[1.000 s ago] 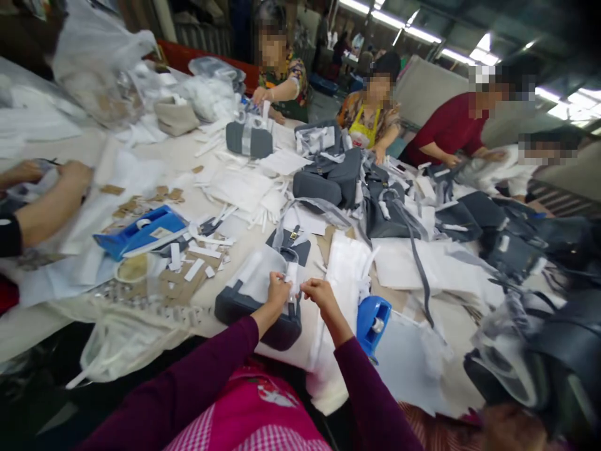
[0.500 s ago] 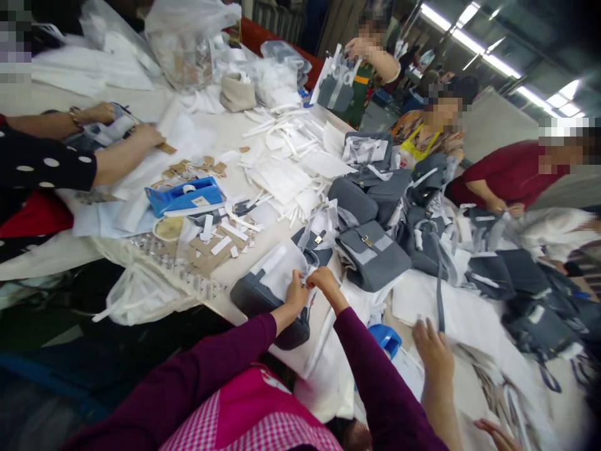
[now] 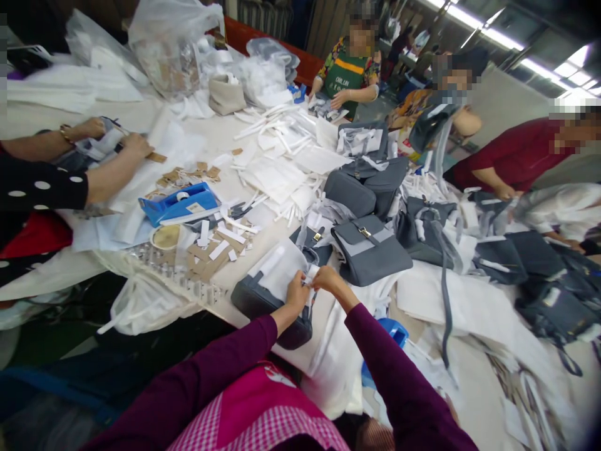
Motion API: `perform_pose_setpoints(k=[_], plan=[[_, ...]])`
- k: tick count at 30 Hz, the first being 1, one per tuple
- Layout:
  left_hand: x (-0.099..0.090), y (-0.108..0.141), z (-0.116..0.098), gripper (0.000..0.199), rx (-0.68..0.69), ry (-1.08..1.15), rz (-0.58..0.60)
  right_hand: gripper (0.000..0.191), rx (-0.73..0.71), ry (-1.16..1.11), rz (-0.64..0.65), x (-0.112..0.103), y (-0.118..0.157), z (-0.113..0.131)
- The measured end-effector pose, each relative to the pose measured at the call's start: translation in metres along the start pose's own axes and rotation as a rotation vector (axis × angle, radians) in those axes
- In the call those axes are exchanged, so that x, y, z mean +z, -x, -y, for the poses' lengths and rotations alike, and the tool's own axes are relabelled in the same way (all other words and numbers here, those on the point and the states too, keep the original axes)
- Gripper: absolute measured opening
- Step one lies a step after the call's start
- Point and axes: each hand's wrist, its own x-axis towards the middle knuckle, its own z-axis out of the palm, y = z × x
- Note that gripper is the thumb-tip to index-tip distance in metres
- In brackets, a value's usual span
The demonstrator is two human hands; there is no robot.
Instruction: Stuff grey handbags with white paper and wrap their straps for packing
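Note:
A dark grey handbag point(image 3: 251, 307) lies on its side at the table's near edge, with a white sheet point(image 3: 277, 275) over its upper face. At its right end my left hand point(image 3: 297, 294) pinches a white wrapping strip point(image 3: 310, 274). My right hand point(image 3: 330, 280) grips the same strip from the other side, fingers closed. The fingertips nearly meet, and they partly hide what the strip goes round. Just beyond my hands lies a dark grey piece with a gold clasp point(image 3: 318, 235). A grey flap bag point(image 3: 370, 250) with a buckle sits to the right.
A blue tape dispenser point(image 3: 181, 203) stands left, beside cardboard pieces and white labels point(image 3: 218, 250). Another blue dispenser point(image 3: 394, 332) is by my right forearm. White paper strips point(image 3: 282, 134) fill the middle. More grey bags point(image 3: 498, 260) lie right. Co-workers stand around the table; one's hands point(image 3: 136, 147) work left.
My right hand has shifted slightly right, and more white strip shows between my hands. The far co-worker has lowered a bag to the table; another has raised one. A neighbour's hand at right has withdrawn.

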Motion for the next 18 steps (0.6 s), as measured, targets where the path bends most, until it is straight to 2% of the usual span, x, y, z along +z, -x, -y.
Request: perform_pose_setpoints(k=[6, 13, 18], plan=[[-0.002, -0.002, 0.001, 0.018, -0.003, 0.024, 0.018, 0.037, 0.046, 0.068, -0.027, -0.003, 0.008, -0.01], [-0.001, -0.005, 0.005, 0.02, -0.016, 0.03, 0.022, 0.036, 0.068, 0.029, -0.092, 0.021, 0.012, -0.016], [-0.001, -0.004, 0.002, 0.019, -0.017, -0.005, 0.021, 0.037, 0.053, -0.101, -0.171, 0.031, 0.019, -0.023]])
